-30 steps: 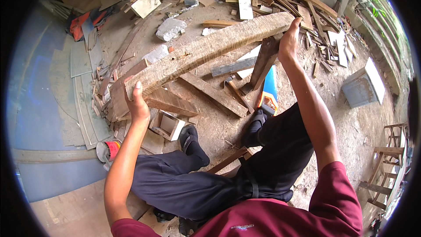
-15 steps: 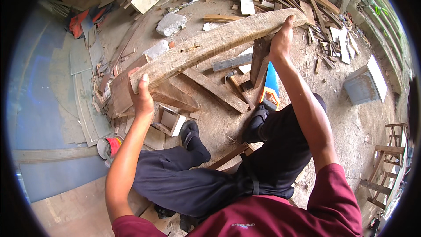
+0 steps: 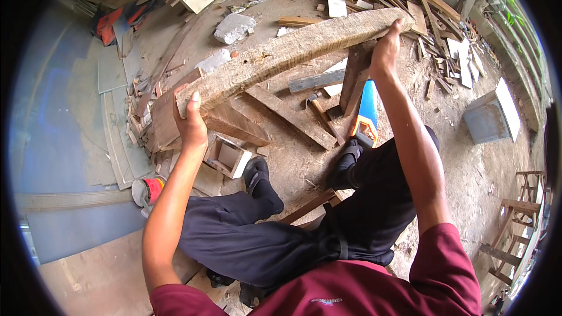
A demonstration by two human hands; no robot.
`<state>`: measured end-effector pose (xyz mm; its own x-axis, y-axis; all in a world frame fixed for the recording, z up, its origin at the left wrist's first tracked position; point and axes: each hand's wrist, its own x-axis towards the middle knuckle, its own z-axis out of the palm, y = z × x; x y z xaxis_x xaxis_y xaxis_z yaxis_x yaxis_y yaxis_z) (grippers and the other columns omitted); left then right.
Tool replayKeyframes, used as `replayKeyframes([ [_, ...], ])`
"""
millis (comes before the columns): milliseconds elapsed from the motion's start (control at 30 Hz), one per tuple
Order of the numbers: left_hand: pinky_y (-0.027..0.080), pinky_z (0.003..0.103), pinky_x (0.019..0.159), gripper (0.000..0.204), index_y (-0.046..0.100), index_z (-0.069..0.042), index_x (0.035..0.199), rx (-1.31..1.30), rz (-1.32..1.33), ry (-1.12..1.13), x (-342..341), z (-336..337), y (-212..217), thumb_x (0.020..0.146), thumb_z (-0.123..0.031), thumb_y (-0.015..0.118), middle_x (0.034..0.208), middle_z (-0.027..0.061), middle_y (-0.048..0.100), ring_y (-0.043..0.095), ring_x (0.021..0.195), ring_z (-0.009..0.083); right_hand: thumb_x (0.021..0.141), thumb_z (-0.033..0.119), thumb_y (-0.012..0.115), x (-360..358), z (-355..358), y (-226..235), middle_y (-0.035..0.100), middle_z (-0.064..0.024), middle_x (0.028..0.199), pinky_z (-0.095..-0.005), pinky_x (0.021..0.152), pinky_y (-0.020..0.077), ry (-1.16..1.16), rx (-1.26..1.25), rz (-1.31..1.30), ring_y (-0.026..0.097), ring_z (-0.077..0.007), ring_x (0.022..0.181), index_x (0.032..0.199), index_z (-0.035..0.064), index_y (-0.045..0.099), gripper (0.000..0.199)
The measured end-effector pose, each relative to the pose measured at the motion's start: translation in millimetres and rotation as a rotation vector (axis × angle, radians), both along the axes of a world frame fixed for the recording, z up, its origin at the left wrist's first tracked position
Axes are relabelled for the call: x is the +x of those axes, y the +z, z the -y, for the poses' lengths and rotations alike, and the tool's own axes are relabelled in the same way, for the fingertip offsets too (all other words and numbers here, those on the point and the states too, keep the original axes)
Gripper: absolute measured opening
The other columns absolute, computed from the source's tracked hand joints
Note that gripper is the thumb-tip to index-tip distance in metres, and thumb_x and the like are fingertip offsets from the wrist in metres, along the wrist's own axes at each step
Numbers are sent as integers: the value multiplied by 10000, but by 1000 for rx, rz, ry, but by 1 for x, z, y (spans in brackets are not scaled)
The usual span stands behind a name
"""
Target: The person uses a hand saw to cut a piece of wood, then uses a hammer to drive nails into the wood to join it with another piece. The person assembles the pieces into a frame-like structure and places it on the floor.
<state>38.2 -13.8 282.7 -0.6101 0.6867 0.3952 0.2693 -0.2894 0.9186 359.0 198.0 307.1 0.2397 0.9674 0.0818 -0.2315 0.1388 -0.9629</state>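
Note:
A long, rough wooden plank (image 3: 293, 48) spans the space in front of me, its right end farther off than its left. My left hand (image 3: 192, 126) grips the near left end, thumb on the upper face. At the far right end my right hand (image 3: 387, 50) is closed round the edge. Under the plank stand a dark upright timber (image 3: 355, 79) on the right and a wooden block (image 3: 234, 124) on the left; whether the plank rests on them I cannot tell. A handsaw (image 3: 366, 114) with a blue blade and orange handle stands by my right foot.
A hammer (image 3: 321, 112) and a timber offcut (image 3: 291, 117) lie between my feet and the plank. A small open box (image 3: 229, 157) sits near my left foot. Left is a round can (image 3: 146, 191). Scrap wood (image 3: 448, 58) and a concrete lump (image 3: 234, 28) lie farther off; a grey container (image 3: 492, 114) stands right.
The view has shifted slightly, so the surroundings sit a little farther right. Both hands keep their hold on the plank, which looks almost still.

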Motion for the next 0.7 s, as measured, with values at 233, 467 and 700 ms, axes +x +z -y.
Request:
replayKeyframes([
  [233,406,296,937,398,537,-17,1191,1,5,8,-1,1,-1,904,-282,612,1096,47,562,514,1032,138,950,713,270,17,-18,-6,204,-197,1592,-428,1163,236,-32,-149,38,261,-311,1439,1565,108,167,869],
  [467,406,299,936,398,545,-15,1184,-10,15,-3,-3,3,4,892,-275,617,1095,45,566,518,1024,140,929,686,401,24,-22,-8,292,-213,1543,-422,1134,297,30,-78,-72,347,-314,1387,1536,11,211,927],
  [700,403,322,958,413,537,-17,1191,-12,28,-10,-5,0,0,883,-283,608,1097,57,571,526,1033,163,917,733,353,34,-40,-23,245,-214,1569,-419,1160,241,-54,2,-32,285,-329,1423,1536,4,202,968],
])
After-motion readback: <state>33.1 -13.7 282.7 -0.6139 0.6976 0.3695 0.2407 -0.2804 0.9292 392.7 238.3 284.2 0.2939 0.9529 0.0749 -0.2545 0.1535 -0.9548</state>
